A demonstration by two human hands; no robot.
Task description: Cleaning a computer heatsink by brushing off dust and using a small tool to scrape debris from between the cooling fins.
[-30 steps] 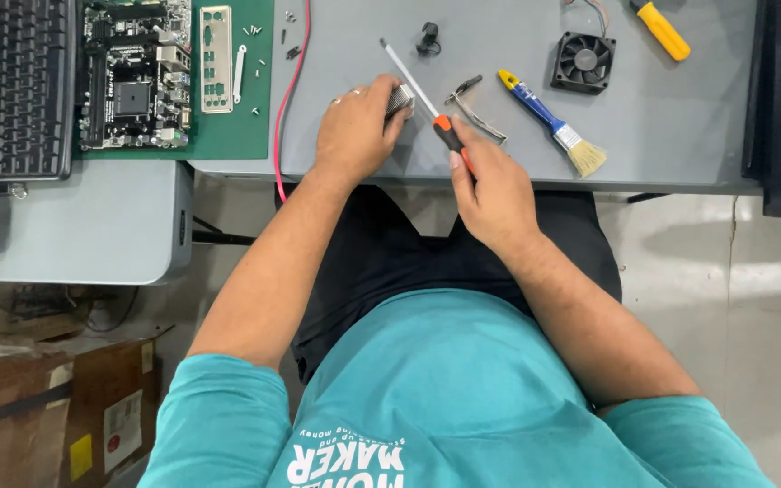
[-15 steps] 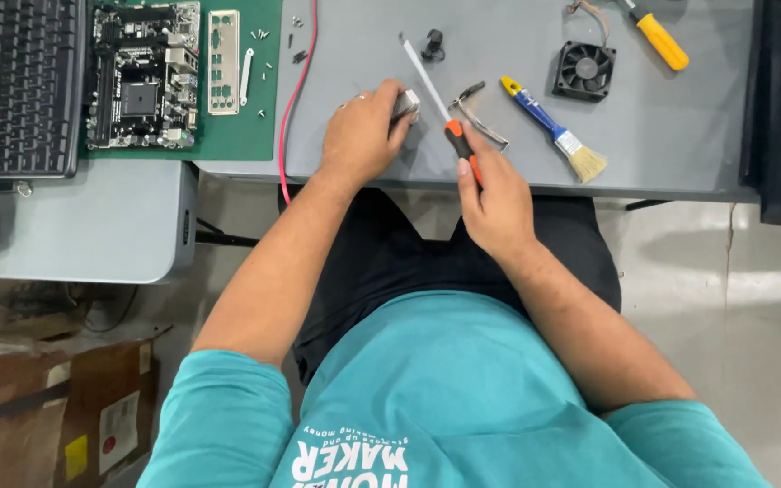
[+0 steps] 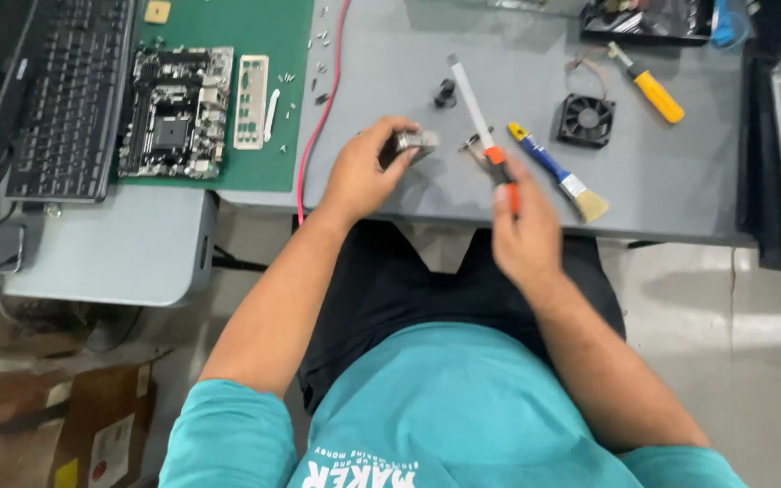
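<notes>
My left hand (image 3: pixel 363 172) is closed around a small metal part (image 3: pixel 411 143) that rests on the grey table (image 3: pixel 390 63) near its front edge. My right hand (image 3: pixel 523 233) grips a screwdriver (image 3: pixel 481 122) by its orange-and-black handle; the long shaft points away from me, up over the table, to the right of the metal part. The right hand is blurred. A small metal clip lies just beside the screwdriver's handle. A small black piece (image 3: pixel 446 92) sits on the table beyond the two hands.
A motherboard (image 3: pixel 176 110), a metal back plate (image 3: pixel 251 101) and several loose screws lie on a green mat (image 3: pixel 255 27) at left. A keyboard (image 3: pixel 70 99) is far left. A red cable (image 3: pixel 323 117), a brush (image 3: pixel 558 172), a black fan (image 3: pixel 587 119) and a yellow-handled screwdriver (image 3: pixel 648 83) also lie on the table.
The right hand has drawn back toward the table's front edge with the screwdriver, whose shaft now points more steeply away. The left hand still holds the metal part.
</notes>
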